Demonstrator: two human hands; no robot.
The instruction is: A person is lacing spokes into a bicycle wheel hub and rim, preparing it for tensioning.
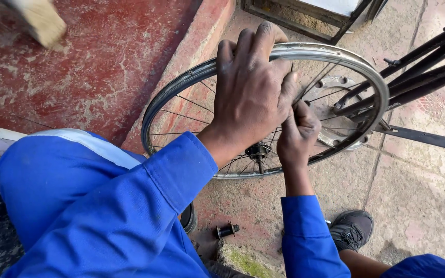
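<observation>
Hands work a bare wheel (330,54) standing on the floor (418,195): left hand (251,90) curled over its rim, right hand (297,135) fisted around spokes. Tyre off; loose hub part (226,230) lies nearby.

The left hand (253,87) hides whatever the right hand (297,135) pinches among the spokes.

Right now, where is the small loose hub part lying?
In the head view, the small dark hub part lies on the concrete ground below the wheel rim, between the two blue sleeves, left of the black shoe.
</observation>
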